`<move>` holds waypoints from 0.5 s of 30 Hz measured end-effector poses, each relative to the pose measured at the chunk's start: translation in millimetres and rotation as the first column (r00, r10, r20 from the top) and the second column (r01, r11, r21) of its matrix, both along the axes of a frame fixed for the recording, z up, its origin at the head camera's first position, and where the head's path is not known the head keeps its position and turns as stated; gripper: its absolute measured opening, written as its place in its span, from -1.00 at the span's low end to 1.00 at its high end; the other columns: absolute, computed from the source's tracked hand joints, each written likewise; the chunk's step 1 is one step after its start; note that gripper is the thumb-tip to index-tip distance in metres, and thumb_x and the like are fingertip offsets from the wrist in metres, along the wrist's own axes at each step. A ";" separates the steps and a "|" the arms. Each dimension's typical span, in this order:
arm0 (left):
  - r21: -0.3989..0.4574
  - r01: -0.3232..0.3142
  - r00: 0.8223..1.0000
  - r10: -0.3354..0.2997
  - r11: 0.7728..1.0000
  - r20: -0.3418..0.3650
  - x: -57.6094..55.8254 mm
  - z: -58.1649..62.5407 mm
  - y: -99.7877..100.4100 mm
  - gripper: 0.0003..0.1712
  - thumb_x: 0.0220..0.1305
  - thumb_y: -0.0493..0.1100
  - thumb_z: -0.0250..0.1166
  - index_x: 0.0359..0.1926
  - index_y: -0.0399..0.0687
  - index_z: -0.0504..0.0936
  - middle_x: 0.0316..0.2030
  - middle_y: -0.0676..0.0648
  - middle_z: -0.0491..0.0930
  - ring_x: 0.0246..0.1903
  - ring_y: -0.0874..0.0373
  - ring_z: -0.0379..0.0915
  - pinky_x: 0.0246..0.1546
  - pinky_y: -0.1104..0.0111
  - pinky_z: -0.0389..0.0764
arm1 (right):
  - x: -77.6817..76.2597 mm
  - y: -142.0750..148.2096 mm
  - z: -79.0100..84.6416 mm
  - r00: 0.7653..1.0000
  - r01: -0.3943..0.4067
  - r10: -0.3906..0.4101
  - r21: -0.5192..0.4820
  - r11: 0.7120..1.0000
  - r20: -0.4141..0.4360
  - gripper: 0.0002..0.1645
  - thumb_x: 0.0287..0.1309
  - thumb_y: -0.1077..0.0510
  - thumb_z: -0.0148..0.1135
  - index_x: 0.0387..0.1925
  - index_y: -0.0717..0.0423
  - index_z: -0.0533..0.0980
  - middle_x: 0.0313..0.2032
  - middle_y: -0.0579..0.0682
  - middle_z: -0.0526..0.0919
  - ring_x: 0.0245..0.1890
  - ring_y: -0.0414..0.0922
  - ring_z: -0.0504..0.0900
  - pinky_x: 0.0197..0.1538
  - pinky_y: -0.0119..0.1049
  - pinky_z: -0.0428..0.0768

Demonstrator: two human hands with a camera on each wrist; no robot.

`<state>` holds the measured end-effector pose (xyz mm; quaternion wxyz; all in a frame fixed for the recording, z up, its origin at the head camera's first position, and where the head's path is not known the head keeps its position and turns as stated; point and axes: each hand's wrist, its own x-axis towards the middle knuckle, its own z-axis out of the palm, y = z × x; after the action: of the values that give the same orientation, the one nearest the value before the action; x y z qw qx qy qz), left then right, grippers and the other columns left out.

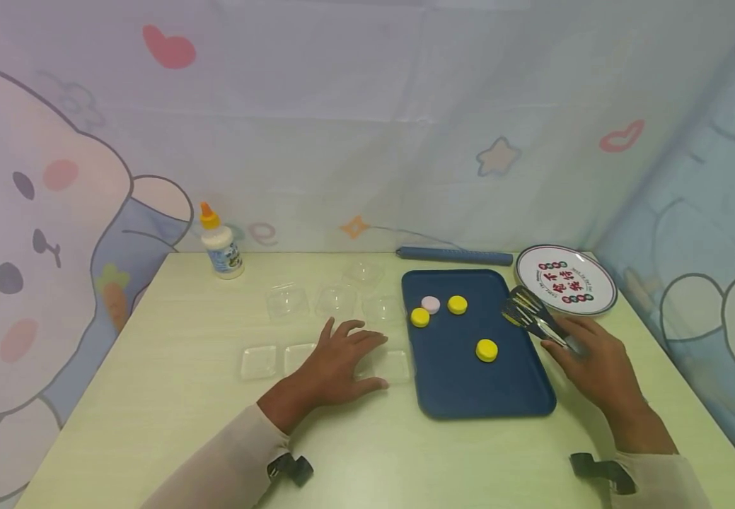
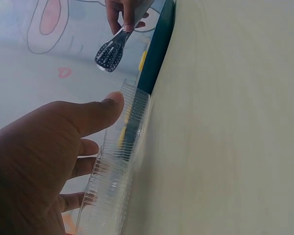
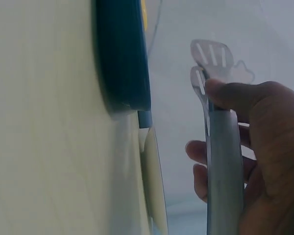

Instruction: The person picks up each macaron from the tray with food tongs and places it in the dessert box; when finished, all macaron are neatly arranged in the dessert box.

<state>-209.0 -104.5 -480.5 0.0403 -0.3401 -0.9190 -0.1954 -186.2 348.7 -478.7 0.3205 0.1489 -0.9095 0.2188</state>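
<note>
The left hand [image 2: 44,142] fills the foreground, thumb and relaxed fingers spread about a clear shallow box [image 2: 115,171], whose ribbed wall only the left wrist view shows. The head view counts four domed clear pieces [image 1: 337,300] and, on one blue tray [image 1: 482,396], one pink disc [image 1: 430,305] and three unobstructed yellow discs [image 1: 487,350]. The right hand [image 1: 603,364] grips slotted tongs [image 3: 225,161], yellow showing through slots beyond its fingertips.

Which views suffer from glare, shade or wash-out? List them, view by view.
Head: fairly even light, the clear plastic containers faint against the table; left wrist: bright glints along a container's ridged edge, the left hand in shade; right wrist: the slotted tongs washed out at the heads, soft shadow beside the blue tray.
</note>
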 end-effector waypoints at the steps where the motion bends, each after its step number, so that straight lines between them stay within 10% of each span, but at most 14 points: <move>1: 0.003 0.001 1.000 -0.001 1.000 0.001 0.3 0.3 0.0 -0.19 0.35 0.28 0.48 0.50 0.08 0.55 0.42 -0.03 0.64 0.55 -0.20 0.34 0.54 -0.54 0.10 | 0.2 -0.8 -0.1 1.000 -0.020 0.020 -0.013 1.000 -0.003 -0.34 -0.12 0.36 0.73 0.12 0.28 0.74 -0.01 0.17 0.79 -0.07 0.16 0.78 0.10 -0.43 0.55; 6: -0.010 -0.006 1.000 0.006 1.000 0.017 2.0 0.7 -1.3 -0.17 0.35 0.30 0.47 0.51 0.08 0.54 0.45 -0.03 0.61 0.56 -0.20 0.32 0.55 -0.54 0.08 | 1.7 -4.7 -1.6 0.992 -0.120 0.121 -0.033 0.992 0.029 -0.33 -0.17 0.36 0.75 0.10 0.25 0.76 -0.09 0.09 0.82 -0.10 -0.19 0.72 0.17 -0.83 0.32; 15: -0.013 -0.009 1.000 0.009 1.000 -0.016 0.7 1.1 -0.8 -0.16 0.35 0.32 0.46 0.50 0.05 0.53 0.43 -0.06 0.60 0.55 -0.20 0.33 0.53 -0.58 0.07 | 13.6 -13.6 5.0 0.991 -0.119 0.117 0.033 0.992 0.061 -0.33 -0.14 0.30 0.76 0.12 0.17 0.76 -0.06 0.01 0.84 -0.09 0.03 0.77 0.11 -0.76 0.39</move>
<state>-208.3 -105.3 -479.4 0.0463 -0.3379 -0.9213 -0.1866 -172.6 335.1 -473.7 0.2771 0.2016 -0.9121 0.2251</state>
